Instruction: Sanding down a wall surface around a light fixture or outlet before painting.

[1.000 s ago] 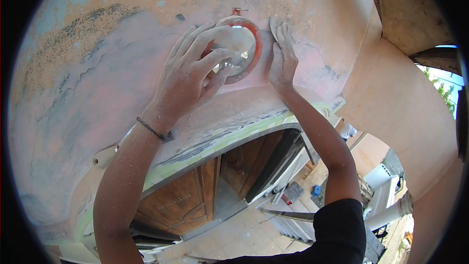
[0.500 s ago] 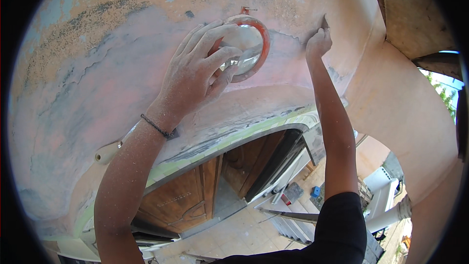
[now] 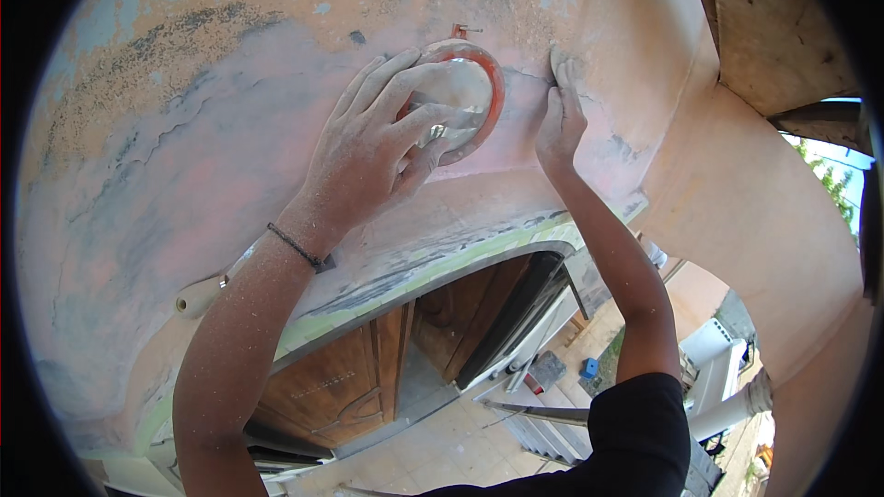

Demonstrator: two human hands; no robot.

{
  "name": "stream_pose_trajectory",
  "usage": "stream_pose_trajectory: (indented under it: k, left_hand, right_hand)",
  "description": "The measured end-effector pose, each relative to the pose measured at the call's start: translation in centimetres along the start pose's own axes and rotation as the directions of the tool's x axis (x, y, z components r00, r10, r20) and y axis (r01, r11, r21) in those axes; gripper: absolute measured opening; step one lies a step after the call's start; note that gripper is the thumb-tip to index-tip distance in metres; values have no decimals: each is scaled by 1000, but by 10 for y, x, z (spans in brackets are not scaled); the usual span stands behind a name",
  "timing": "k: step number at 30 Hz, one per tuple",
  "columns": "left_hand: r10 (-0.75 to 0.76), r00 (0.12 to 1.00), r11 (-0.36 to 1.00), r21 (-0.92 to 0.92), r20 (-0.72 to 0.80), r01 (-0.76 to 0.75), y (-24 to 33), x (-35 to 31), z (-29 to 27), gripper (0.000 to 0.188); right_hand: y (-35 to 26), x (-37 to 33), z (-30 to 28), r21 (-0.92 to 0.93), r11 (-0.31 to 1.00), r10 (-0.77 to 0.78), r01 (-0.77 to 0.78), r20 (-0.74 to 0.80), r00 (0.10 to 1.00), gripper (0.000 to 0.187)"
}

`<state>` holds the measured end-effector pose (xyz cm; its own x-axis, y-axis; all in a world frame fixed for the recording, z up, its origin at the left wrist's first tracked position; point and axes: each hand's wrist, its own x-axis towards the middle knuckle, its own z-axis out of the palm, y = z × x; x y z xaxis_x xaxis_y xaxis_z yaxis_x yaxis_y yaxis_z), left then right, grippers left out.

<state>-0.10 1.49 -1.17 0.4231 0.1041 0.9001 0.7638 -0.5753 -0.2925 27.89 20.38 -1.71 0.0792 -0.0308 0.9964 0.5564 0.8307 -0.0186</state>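
My left hand (image 3: 373,133), pale with dust, has its fingers bent over the left side of a round disc (image 3: 470,83) with a red rim and a shiny, mirror-like face. A small red clip with a screw (image 3: 459,31) sticks up at the disc's top. To the right, my right hand (image 3: 564,115) lies against the wall with its fingers stretched upward and dust on the tips. Whether something thin lies under those fingers I cannot tell. Around both hands the curved wall (image 3: 249,138) shows pink and grey smeared patches, a crack and peeling orange paint.
A short pale pipe (image 3: 196,297) juts from the wall beside my left forearm. Below are an arch with a pale green edge, carved wooden doors (image 3: 336,382) and a tiled floor (image 3: 433,446). A brown board (image 3: 783,28) hangs at upper right; a white pipe (image 3: 732,412) is lower right.
My right hand has moved left along the wall toward the disc, and its fingers now lie straighter. My left hand keeps its hold on the disc. The view has shifted slightly.
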Motion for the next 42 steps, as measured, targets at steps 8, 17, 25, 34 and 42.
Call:
stream_pose_trajectory:
  k: [8,17,25,34,42]
  left_hand:
    - [5,999,999,-38,-38,-7,1,12,6,29]
    - [-5,999,998,-57,-34,3,3,10,-2,31]
    - [2,1000,1000,1,-26,-2,0,3,-3,28]
    - [-7,999,998,-57,-41,4,3,5,-1,32]
    - [-17,996,999,-51,-88,12,2,8,-2,32]
  right_hand:
    - [110,61,-26,143,908,417,-393,-385,824,41]
    - [123,76,-36,361,869,454,-338,-315,833,49]
    - [-24,49,19,84,995,-45,50,-55,997,41]
    - [31,102,6,-11,999,45,-49,-253,966,43]
    - [9,100,-14,-22,965,-258,260,67,964,44]
